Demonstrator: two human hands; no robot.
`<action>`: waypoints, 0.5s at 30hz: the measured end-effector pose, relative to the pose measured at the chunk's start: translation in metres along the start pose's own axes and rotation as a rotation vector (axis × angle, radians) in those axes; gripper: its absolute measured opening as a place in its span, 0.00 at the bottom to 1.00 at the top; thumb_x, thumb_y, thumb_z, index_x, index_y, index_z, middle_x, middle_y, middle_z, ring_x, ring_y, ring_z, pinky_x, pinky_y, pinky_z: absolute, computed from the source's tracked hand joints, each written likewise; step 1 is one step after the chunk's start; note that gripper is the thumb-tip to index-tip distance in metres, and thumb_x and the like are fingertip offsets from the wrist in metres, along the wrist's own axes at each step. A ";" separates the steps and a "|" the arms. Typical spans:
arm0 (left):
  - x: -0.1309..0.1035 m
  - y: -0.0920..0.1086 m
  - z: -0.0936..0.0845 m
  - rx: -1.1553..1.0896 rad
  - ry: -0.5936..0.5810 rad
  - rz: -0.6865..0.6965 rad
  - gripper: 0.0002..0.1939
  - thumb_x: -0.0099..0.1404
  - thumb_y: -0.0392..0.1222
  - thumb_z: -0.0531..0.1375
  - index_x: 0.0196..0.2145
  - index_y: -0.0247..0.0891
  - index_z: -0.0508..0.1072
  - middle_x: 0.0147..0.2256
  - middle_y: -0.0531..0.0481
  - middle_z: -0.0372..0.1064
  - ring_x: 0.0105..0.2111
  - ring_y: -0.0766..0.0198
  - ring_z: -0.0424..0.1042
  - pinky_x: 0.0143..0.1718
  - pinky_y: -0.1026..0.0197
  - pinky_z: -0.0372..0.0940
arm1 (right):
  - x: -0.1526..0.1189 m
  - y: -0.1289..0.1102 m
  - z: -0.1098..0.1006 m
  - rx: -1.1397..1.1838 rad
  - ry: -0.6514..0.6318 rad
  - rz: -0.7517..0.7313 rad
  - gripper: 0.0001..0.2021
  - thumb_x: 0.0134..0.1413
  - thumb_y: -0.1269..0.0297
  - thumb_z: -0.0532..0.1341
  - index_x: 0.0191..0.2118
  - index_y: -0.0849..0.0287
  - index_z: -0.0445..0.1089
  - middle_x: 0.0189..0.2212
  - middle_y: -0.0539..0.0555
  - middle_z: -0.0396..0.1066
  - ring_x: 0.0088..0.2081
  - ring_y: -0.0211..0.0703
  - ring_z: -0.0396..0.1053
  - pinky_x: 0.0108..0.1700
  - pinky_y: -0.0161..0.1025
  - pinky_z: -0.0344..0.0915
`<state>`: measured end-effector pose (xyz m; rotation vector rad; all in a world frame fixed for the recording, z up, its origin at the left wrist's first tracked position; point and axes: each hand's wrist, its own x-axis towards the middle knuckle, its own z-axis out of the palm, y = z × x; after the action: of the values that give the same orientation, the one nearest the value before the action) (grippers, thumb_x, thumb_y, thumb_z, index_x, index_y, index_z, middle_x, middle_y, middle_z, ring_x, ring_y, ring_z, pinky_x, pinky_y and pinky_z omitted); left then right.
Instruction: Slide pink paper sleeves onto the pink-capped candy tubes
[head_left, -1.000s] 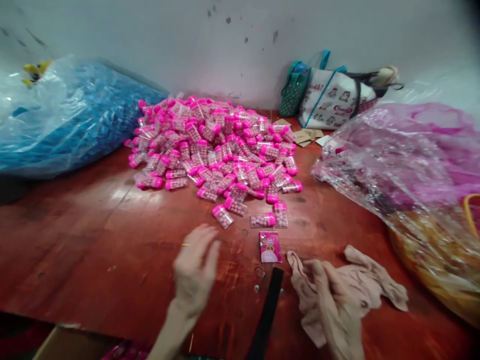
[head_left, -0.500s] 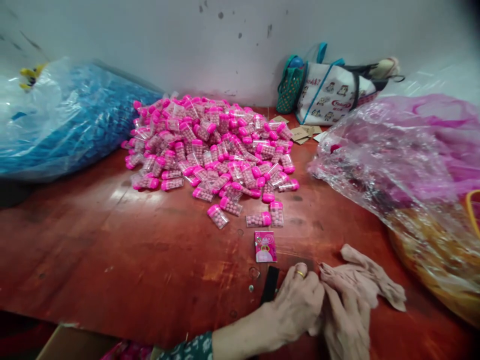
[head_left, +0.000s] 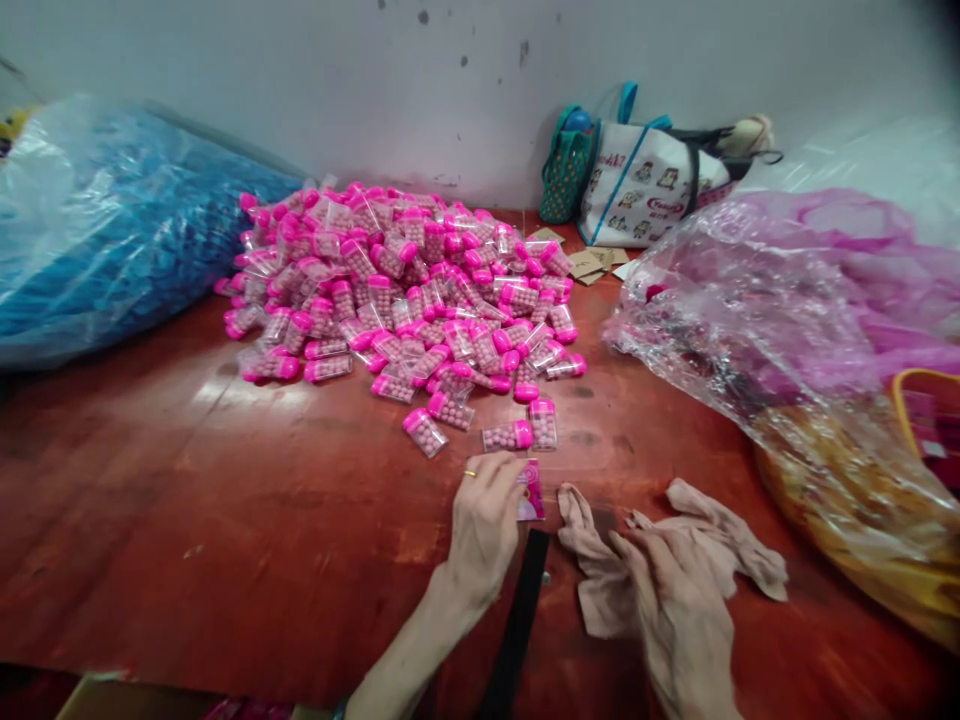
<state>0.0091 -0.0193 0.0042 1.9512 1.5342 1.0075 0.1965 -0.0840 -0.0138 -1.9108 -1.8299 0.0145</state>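
Observation:
My left hand (head_left: 484, 535), with a ring on one finger, has its fingers bent together at the left side of a small pink printed card (head_left: 532, 490). The card lies flat, its left part hidden under the fingers. My right hand (head_left: 679, 610) is closed on a crumpled beige cloth (head_left: 600, 590); its fingertips are partly hidden in the folds. More of the cloth spreads out to either side of that hand. A black strap (head_left: 519, 610) runs between my two hands. Just beyond the card lie small clear tubes with pink caps (head_left: 510, 435), filled with pink beads.
A large heap of the same tubes (head_left: 405, 290) covers the back of the red table (head_left: 262, 540). Left of it bulges a clear bag of blue pieces (head_left: 112, 240). Plastic bags (head_left: 720, 290) crowd the right side. A printed tote bag (head_left: 634, 190) stands by the wall.
My left hand has let go of the cloth and moved left and forward to the pink card. The right hand stays on the cloth. The view has shifted slightly right.

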 end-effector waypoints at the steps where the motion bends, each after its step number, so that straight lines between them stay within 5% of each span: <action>1: 0.001 -0.006 -0.004 0.010 0.011 -0.034 0.11 0.62 0.30 0.52 0.41 0.36 0.70 0.40 0.44 0.68 0.42 0.56 0.64 0.45 0.52 0.60 | 0.007 -0.010 0.003 0.027 0.021 0.044 0.22 0.62 0.51 0.44 0.36 0.59 0.69 0.34 0.59 0.70 0.36 0.50 0.65 0.39 0.44 0.59; 3: 0.000 -0.015 -0.007 0.014 0.013 -0.084 0.11 0.62 0.29 0.52 0.40 0.36 0.69 0.38 0.44 0.67 0.40 0.56 0.65 0.43 0.52 0.61 | 0.019 -0.029 0.014 0.139 -0.096 0.048 0.18 0.60 0.50 0.48 0.35 0.57 0.68 0.31 0.56 0.69 0.32 0.47 0.65 0.33 0.41 0.59; 7: -0.010 -0.024 0.003 -0.011 -0.010 -0.139 0.12 0.62 0.29 0.51 0.41 0.37 0.68 0.35 0.47 0.64 0.35 0.60 0.67 0.37 0.57 0.64 | 0.035 -0.055 0.048 0.197 -0.086 0.104 0.19 0.55 0.46 0.52 0.26 0.57 0.64 0.25 0.54 0.67 0.29 0.48 0.64 0.30 0.40 0.55; 15: -0.017 -0.025 0.017 -0.087 -0.010 -0.156 0.11 0.63 0.31 0.50 0.40 0.37 0.69 0.36 0.47 0.63 0.35 0.63 0.68 0.38 0.59 0.65 | 0.035 -0.051 0.063 0.306 -0.049 0.107 0.21 0.61 0.51 0.45 0.24 0.57 0.63 0.22 0.52 0.63 0.27 0.43 0.61 0.31 0.39 0.55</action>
<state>0.0053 -0.0277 -0.0295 1.7460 1.5820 0.9805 0.1311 -0.0312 -0.0399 -1.8002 -1.6449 0.3591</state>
